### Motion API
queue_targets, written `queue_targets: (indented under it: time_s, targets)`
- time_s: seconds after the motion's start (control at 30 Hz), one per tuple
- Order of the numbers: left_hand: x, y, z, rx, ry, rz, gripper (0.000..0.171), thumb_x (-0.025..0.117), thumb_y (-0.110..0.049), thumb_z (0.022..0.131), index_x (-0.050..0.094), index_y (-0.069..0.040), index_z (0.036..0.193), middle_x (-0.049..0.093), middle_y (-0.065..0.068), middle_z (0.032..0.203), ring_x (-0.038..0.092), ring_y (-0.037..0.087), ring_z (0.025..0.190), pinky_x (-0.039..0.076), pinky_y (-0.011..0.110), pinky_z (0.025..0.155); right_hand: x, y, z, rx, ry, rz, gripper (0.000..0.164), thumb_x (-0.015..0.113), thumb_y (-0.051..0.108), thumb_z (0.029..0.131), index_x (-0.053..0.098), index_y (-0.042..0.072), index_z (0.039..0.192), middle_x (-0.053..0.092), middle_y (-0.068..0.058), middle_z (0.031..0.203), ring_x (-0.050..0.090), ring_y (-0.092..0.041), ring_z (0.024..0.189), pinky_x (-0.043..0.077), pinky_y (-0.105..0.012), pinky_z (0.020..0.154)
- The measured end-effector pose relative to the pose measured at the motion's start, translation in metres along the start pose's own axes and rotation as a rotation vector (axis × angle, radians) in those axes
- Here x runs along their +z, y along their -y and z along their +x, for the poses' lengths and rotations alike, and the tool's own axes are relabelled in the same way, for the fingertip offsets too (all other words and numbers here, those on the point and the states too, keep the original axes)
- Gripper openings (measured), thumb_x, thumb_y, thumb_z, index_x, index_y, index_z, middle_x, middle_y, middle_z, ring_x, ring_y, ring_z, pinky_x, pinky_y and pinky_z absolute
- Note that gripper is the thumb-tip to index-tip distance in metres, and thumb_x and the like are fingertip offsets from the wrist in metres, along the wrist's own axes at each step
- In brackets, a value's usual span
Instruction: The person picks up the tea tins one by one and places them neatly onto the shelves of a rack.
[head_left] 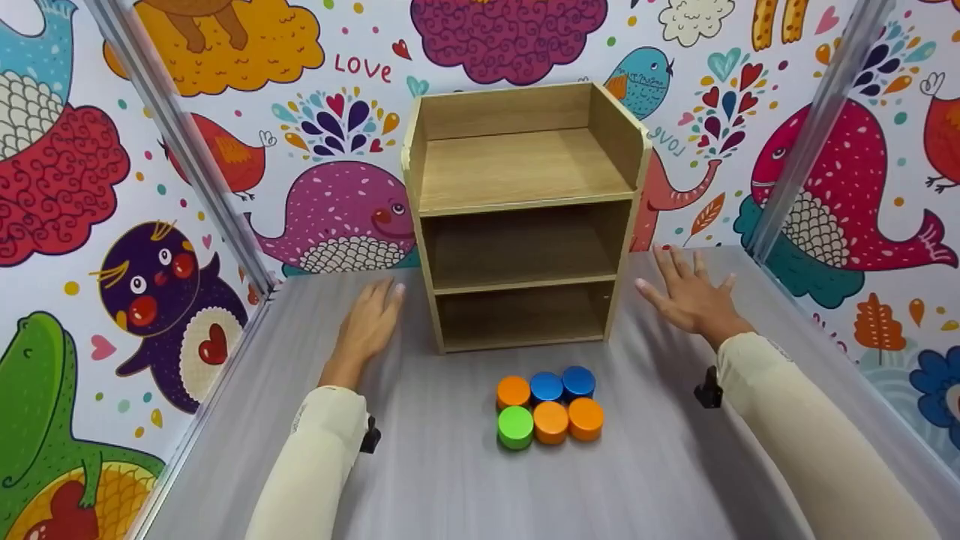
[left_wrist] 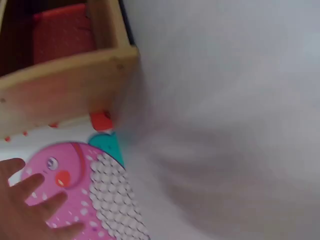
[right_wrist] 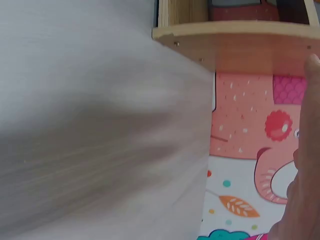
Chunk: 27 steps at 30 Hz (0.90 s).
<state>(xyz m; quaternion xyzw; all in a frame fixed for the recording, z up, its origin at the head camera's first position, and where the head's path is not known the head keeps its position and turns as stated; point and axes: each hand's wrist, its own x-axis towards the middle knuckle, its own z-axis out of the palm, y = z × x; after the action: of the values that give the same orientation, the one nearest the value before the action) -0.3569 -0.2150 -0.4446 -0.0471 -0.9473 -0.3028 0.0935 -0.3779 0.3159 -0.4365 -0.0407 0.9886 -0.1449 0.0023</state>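
Observation:
A small wooden shelf (head_left: pixel 525 202) stands upright at the back of the table, with an upper tray and two lower compartments. My left hand (head_left: pixel 373 319) is beside its left side, fingers extended and holding nothing. On the other side, my right hand (head_left: pixel 691 292) hovers with fingers spread apart, also holding nothing. Each wrist view shows a side panel of the shelf, with the left fingers (left_wrist: pixel 31 187) at the lower left in one and the right hand (right_wrist: pixel 302 165) along the right edge in the other. In front of the shelf sit a green cap (head_left: pixel 515 427), two blue caps (head_left: pixel 578 382) and several orange caps (head_left: pixel 551 421).
The grey tabletop (head_left: pixel 442 465) is bounded by walls printed with cartoon animals (head_left: pixel 345 210). Metal corner posts (head_left: pixel 187 150) rise at the left and right. The caps are grouped in two short rows in front of the shelf.

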Motion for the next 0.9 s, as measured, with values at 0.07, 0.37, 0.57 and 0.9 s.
queue_targets:
  time_s: [0.07, 0.37, 0.57, 0.9]
  targets:
    - [0.003, -0.006, -0.001, 0.062, -0.036, -0.077, 0.067, 0.029, -0.055, 0.109, 0.039, -0.007, 0.155, 0.04, 0.019, 0.158, 0.036, 0.039, 0.148, 0.026, 0.057, 0.121, 0.002, 0.003, -0.002, -0.012, -0.003, 0.012, 0.097, 0.023, 0.088, 0.088, -0.013, 0.035, 0.161, -0.003, -0.018, 0.171, -0.003, -0.055, 0.152, -0.014, -0.084, 0.101]
    - [0.017, -0.035, -0.002, 0.161, -0.133, -0.26, 0.06, 0.044, -0.041, 0.108, 0.038, -0.003, 0.155, 0.049, 0.021, 0.148, 0.051, 0.038, 0.135, 0.037, 0.055, 0.114, 0.014, 0.015, -0.012, -0.068, -0.029, 0.049, 0.092, 0.028, 0.084, 0.091, -0.01, 0.038, 0.161, 0.014, -0.021, 0.169, 0.016, -0.053, 0.151, 0.009, -0.08, 0.111]
    - [0.027, -0.049, 0.003, 0.115, -0.173, -0.342, 0.067, 0.046, -0.043, 0.107, 0.031, -0.004, 0.159, 0.039, 0.022, 0.158, 0.037, 0.039, 0.147, 0.027, 0.055, 0.121, 0.02, 0.022, -0.026, -0.077, -0.122, 0.08, 0.091, 0.031, 0.08, 0.094, -0.01, 0.036, 0.162, 0.026, -0.025, 0.165, 0.031, -0.055, 0.145, 0.027, -0.074, 0.11]
    - [0.044, -0.056, 0.014, 0.037, -0.191, -0.446, 0.067, 0.051, -0.043, 0.106, 0.033, -0.002, 0.156, 0.041, 0.022, 0.156, 0.039, 0.037, 0.145, 0.031, 0.053, 0.119, 0.036, 0.051, -0.052, -0.058, -0.31, 0.182, 0.098, 0.045, 0.077, 0.092, 0.015, 0.015, 0.162, 0.059, -0.024, 0.139, 0.062, -0.045, 0.116, 0.05, -0.065, 0.094]
